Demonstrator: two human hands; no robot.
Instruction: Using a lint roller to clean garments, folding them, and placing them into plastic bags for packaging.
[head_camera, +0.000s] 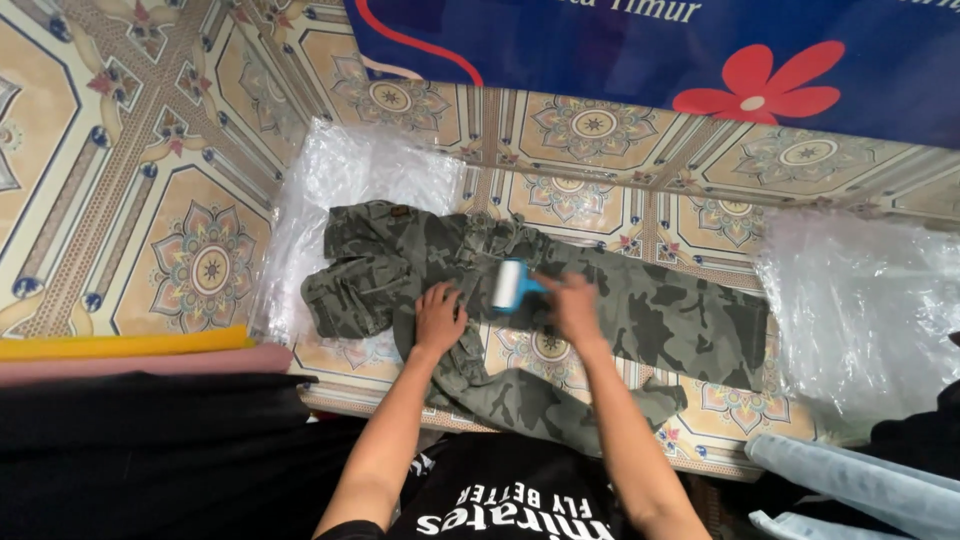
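Observation:
Green camouflage trousers (640, 310) lie spread across a patterned table top (590, 130), waist to the left, legs to the right. My left hand (439, 316) presses flat on the cloth near the seat. My right hand (572, 300) grips the blue handle of a lint roller (510, 285), whose white roll rests on the trousers just right of my left hand.
Clear plastic bags lie at the left (340, 170) and right (860, 300) of the trousers. Folded yellow, pink and black cloth (130, 380) is stacked at the lower left. Light blue fabric (850, 490) sits at the lower right. A blue banner with a red flower (760, 80) hangs behind.

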